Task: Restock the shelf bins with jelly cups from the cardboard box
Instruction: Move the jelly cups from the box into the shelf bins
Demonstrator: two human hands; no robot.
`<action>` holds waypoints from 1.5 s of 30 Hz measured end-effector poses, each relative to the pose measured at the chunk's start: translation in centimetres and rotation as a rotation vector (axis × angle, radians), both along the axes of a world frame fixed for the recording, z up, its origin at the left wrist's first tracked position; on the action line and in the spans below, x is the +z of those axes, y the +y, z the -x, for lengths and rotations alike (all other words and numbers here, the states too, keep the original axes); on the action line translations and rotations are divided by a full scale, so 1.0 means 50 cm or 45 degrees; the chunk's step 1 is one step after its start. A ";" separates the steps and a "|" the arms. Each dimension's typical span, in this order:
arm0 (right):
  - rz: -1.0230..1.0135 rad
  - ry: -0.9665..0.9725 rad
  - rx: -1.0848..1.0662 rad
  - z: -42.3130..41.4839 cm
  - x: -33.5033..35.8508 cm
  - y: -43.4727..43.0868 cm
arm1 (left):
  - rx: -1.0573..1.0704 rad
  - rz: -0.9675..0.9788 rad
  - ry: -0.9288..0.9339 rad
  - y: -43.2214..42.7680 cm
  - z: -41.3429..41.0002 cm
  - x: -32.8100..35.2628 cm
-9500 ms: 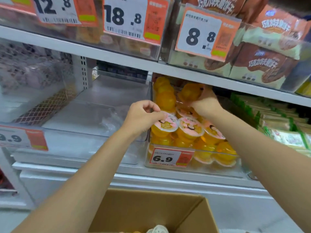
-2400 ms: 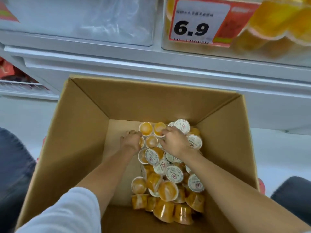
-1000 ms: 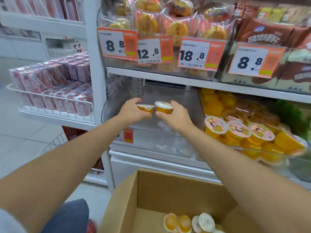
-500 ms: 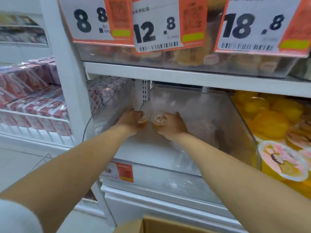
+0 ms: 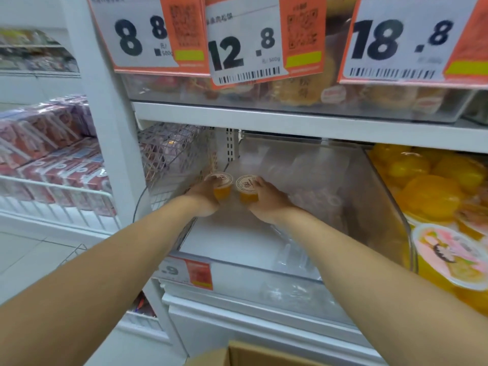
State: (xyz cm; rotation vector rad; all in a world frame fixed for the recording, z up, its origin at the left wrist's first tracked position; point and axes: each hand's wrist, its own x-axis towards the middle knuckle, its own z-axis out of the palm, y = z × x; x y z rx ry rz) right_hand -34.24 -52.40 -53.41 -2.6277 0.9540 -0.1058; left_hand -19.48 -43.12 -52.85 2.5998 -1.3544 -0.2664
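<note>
Shows two bare arms reaching into a clear bin (image 5: 369, 202) on the middle shelf. Grips one orange jelly cup, the left cup (image 5: 222, 184), in the left hand (image 5: 202, 199), fingers curled round its side; grips the right cup (image 5: 247, 190) in the right hand (image 5: 268, 204) the same way. Holds both upright, lids up, just beside each other, at the far left of the bin, low near its floor; cannot tell whether touching it. Differs from a second ago: then held out in front of the bin, now carried deep inside. Suggests only letting go remains for this pair. Leaves the bin holding little besides loose plastic (image 5: 290, 257), so probably many more trips to the box (image 5: 264, 355), near, at the bottom edge.
</note>
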 end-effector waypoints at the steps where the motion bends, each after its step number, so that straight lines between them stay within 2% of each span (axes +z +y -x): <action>1: 0.007 0.021 -0.004 -0.002 -0.003 -0.001 | -0.011 0.012 0.041 0.003 0.003 0.004; 3: 0.044 0.010 -0.017 -0.001 -0.010 -0.003 | -0.019 0.059 0.111 0.010 0.016 0.017; 8: 0.208 -0.196 -0.116 0.022 0.043 0.027 | 0.028 0.136 0.301 0.042 0.053 0.048; 11: 0.265 -0.222 -0.077 0.070 0.077 0.087 | -0.002 0.226 0.233 0.096 0.108 0.071; 16: 0.313 -0.541 -0.127 0.220 0.097 0.216 | -0.014 0.525 0.212 0.216 0.270 0.115; 20: 0.322 -0.623 -0.095 0.356 0.058 0.306 | -0.083 0.584 0.183 0.289 0.399 0.104; 23: 0.168 -0.418 -0.109 0.455 -0.030 0.343 | -0.111 0.407 0.282 0.311 0.474 0.027; 28: -0.176 0.047 -0.233 0.621 -0.218 0.360 | -0.126 -0.033 0.520 0.317 0.567 -0.171; 31: -0.267 0.304 -0.345 0.702 -0.316 0.343 | -0.123 -0.219 0.601 0.300 0.603 -0.305; 34: -0.339 0.526 -0.414 0.763 -0.404 0.334 | -0.120 -0.368 0.582 0.282 0.625 -0.433; 38: -0.399 0.523 -0.437 0.805 -0.508 0.348 | -0.273 -0.564 0.529 0.260 0.634 -0.586; 42: -0.246 0.487 -0.479 0.807 -0.545 0.354 | -0.391 -0.715 0.525 0.244 0.650 -0.662; 45: -0.205 0.525 -0.482 0.806 -0.552 0.352 | -0.356 -0.724 0.417 0.240 0.657 -0.702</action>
